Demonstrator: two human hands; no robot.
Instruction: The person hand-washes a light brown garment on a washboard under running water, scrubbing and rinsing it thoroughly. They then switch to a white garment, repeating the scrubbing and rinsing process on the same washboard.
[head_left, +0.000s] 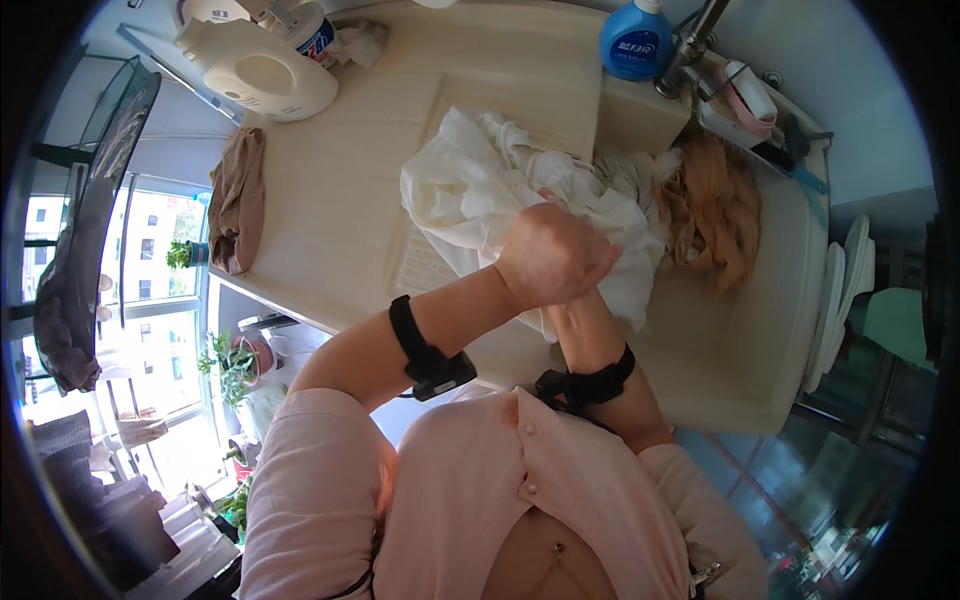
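Crumpled white cloth (465, 180) lies across the ribbed washboard part of a cream laundry sink (337, 187) and hangs towards the basin. Over the cloth, my left hand (551, 251) is curled into a fist with its back to the camera; the cloth comes out from behind its fingers. My right hand (576, 301) is pressed close to it, mostly hidden underneath, with the wrist and lower palm showing. Its fingers and their hold cannot be made out. Wet tan cloth (712, 210) lies in the basin, right of the white cloth.
A large cream jug (262, 75) stands at the back left, a blue detergent bottle (636, 41) beside the metal faucet (690, 60). Brushes (787, 161) and a pink soap holder (750, 97) sit at the right corner. Brown cloth (238, 199) hangs over the left edge.
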